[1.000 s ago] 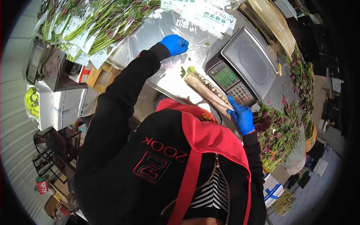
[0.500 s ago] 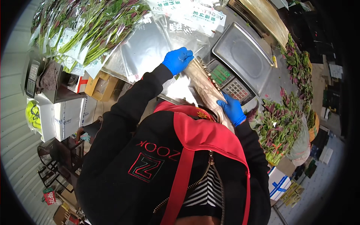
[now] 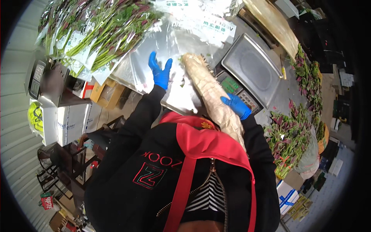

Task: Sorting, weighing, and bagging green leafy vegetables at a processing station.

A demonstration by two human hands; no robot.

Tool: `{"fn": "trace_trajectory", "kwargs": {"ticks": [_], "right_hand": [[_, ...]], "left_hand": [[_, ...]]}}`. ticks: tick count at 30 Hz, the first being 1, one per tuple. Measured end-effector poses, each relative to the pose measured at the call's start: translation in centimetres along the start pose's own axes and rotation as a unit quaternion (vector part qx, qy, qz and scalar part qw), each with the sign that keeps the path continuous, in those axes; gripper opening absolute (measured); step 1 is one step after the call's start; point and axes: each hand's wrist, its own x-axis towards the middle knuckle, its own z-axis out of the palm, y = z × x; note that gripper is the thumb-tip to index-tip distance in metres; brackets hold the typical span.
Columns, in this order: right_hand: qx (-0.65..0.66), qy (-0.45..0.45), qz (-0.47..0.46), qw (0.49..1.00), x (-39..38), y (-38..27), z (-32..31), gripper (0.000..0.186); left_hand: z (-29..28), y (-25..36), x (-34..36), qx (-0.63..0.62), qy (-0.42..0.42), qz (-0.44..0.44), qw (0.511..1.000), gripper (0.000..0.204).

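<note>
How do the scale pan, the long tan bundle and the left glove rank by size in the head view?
1. Tan bundle, though nearness to the camera inflates it.
2. Scale pan.
3. Left glove.

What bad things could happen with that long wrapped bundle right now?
The long tan paper-wrapped bundle is gripped only by the right hand, partway along, so it might tip or slide out. Its far end hangs beside the grey metal weighing scale and could knock it. The left hand is spread over slippery clear plastic bags, which could slide.
</note>
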Motion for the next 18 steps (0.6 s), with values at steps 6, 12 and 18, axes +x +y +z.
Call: {"fn": "trace_trajectory", "kwargs": {"ticks": [6, 12, 18], "right_hand": [[-0.271, 0.042, 0.011, 0.961, 1.9, -0.8, 0.5, 0.060], [-0.205, 0.066, -0.061, 0.975, 5.4, -2.8, 2.5, 0.053], [-0.350, 0.130, -0.062, 0.926, 9.9, -5.4, 3.1, 0.064]], "left_hand": [[2.7, -4.4, -0.8, -0.788, -0.303, -0.463, 0.268, 0.054], [5.7, -3.2, -3.5, -0.639, -0.214, -0.569, 0.472, 0.051], [6.3, 0.4, -6.3, -0.519, -0.246, -0.495, 0.652, 0.060]]}}
